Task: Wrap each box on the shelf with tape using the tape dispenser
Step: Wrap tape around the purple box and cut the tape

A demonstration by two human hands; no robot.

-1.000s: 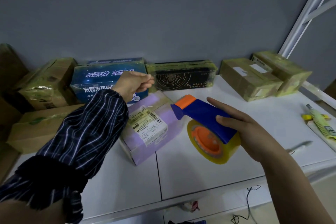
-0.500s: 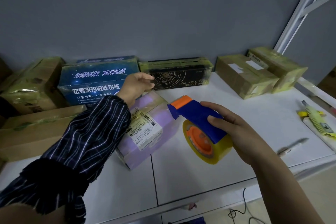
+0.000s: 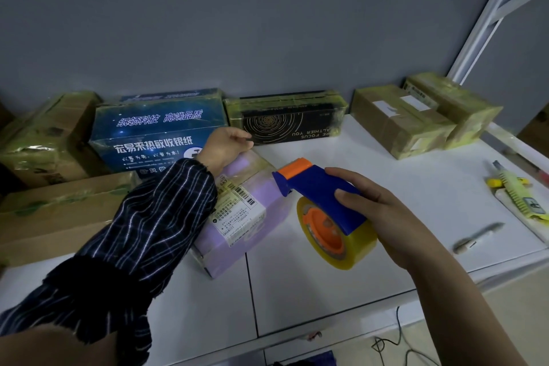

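Note:
A purple box (image 3: 261, 202) with a white shipping label lies on the white shelf (image 3: 371, 163), and yellowish tape shows on its far end. My left hand (image 3: 225, 147), in a dark striped sleeve, sits at the box's far top corner with fingers and thumb pinched together, seemingly on the clear tape end, which is hard to see. My right hand (image 3: 386, 217) grips the blue tape dispenser (image 3: 320, 193) just right of the box. Its orange tip points at my left hand. The yellow tape roll (image 3: 350, 246) hangs below the handle.
Taped boxes line the back wall: a blue one (image 3: 157, 131), a black one (image 3: 285, 119), two brown ones (image 3: 416, 119) at the right and cardboard boxes (image 3: 50, 142) at the left. A pen (image 3: 478, 236) and a yellow-green tool (image 3: 517, 193) lie at the right edge.
My left hand has come down from above the blue box to the purple box's far corner. The dispenser has stayed beside the box.

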